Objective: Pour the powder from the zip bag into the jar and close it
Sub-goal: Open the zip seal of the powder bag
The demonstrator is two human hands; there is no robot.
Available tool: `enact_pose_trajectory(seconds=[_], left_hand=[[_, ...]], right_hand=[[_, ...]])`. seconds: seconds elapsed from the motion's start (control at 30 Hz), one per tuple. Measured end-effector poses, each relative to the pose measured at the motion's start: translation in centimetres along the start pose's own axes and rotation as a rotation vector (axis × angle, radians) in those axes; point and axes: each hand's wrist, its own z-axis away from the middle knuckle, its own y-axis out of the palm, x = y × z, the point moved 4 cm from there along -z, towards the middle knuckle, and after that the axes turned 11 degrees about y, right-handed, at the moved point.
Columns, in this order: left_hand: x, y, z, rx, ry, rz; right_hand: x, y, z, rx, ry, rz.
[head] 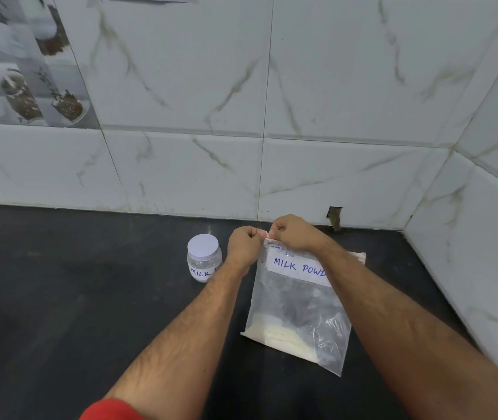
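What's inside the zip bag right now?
The zip bag holds pale powder gathered along its bottom edge; the rest looks empty. Both hands pinch the top strip, and the right forearm covers the upper right part and the label's end.

A black worktop (60, 298) runs back to a wall (332, 86) of pale, marble-veined tiles, and a side wall (490, 237) of the same tiles meets it in a corner on the right. At upper left is a printed tile (20, 62) showing jars and bowls. A small chipped hole (334, 218) breaks the wall's bottom edge, just where it meets the worktop.
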Motion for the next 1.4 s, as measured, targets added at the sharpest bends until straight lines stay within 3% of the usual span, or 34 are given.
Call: enact_pose_trajectory(seconds=[1.4], left_hand=[[-0.1, -3.0, -1.7, -0.012, 0.027, -0.185]], right_hand=[[-6.7, -5.4, 5.8, -0.185, 0.135, 0.079]])
